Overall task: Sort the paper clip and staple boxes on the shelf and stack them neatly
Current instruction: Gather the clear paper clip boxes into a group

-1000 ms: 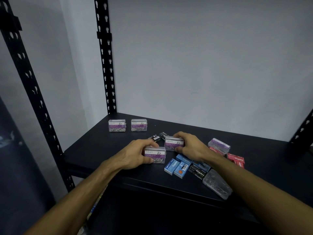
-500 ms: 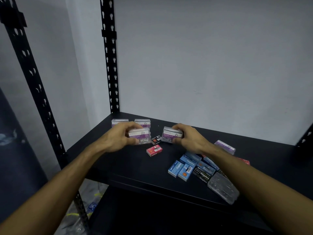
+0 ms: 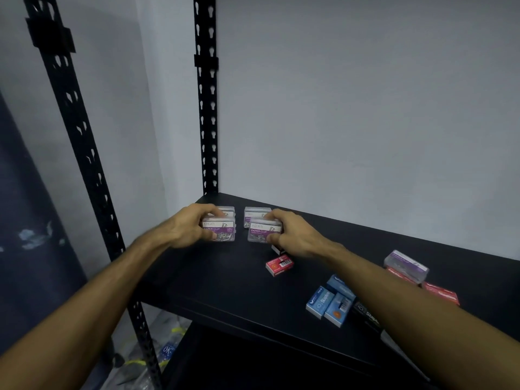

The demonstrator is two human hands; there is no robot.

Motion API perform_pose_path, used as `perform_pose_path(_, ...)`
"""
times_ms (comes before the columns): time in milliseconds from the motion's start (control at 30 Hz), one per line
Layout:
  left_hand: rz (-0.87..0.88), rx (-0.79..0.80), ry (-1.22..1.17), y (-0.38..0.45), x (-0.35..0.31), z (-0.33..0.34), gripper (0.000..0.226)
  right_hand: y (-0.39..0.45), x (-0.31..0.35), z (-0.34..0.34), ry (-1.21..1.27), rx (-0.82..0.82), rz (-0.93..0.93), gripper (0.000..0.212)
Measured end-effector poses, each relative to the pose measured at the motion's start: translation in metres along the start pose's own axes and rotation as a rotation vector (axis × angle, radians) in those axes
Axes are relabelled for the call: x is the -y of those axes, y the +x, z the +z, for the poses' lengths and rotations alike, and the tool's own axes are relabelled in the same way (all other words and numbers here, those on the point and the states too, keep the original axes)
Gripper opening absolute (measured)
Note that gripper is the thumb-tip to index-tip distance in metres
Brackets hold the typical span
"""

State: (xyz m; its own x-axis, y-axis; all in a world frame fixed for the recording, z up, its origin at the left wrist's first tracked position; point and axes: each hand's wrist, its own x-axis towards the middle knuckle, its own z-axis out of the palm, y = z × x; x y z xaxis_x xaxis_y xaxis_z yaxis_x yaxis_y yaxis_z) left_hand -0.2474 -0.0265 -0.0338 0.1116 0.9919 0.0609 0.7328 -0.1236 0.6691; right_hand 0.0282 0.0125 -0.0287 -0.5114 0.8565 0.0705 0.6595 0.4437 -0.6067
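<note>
Black metal shelf (image 3: 225,282), slotted black uprights (image 3: 205,108) at far left, pale grey wall (image 3: 351,102) behind. Floor below at near left holds blurred clutter.

Left hand (image 3: 189,228): grip closed around a clear paper clip box with purple label (image 3: 220,229), thumb on its near side, fingers over the top. This box sits directly in front of, or on, another clear paper clip box (image 3: 226,211) at the far left of the shelf; cannot tell which.

Right hand (image 3: 292,235): grip pinching a second labelled paper clip box (image 3: 264,231), fingers on top, thumb at its right end. Just behind it stands a further paper clip box (image 3: 256,213).

Elsewhere on shelf: red staple box (image 3: 279,265) lying alone near centre; small dark box (image 3: 277,250) partly hidden under right hand. Near right: cluster of blue staple boxes (image 3: 327,304), a black staple box (image 3: 365,313) partly hidden by the right forearm. Far right: a clear paper clip box (image 3: 406,264) resting on red staple boxes (image 3: 441,294).
</note>
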Motion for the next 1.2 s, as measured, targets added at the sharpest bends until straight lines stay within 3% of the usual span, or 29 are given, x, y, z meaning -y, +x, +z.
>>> perform_pose_path(667,-0.007,0.027,-0.037,0.002,0.016,0.006,0.039,0.018,0.001,0.024,0.007,0.090,0.061,0.047)
perform_pose_path(1000,0.004,-0.004,-0.064,-0.004,0.020,0.007,0.041,0.018,0.005,0.027,0.003,0.087,0.042,0.043)
perform_pose_path(1200,0.007,-0.008,-0.056,-0.003,0.017,0.008,0.046,0.013,0.002,0.026,0.001,0.047,0.042,0.054)
